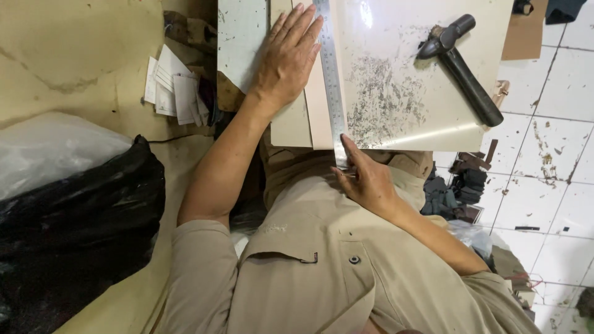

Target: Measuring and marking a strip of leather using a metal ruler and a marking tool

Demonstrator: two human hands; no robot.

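Steel ruler lies lengthwise on a pale sheet spread over the scuffed white worktop. In the head view, the left hand presses flat, fingers spread, on the sheet beside the ruler. The right hand sits at the ruler's near end, fingers pinched narrow on something too small to tell. A cut along the edge seems in hand; it calls for a steady ruler. A black hammer rests apart.
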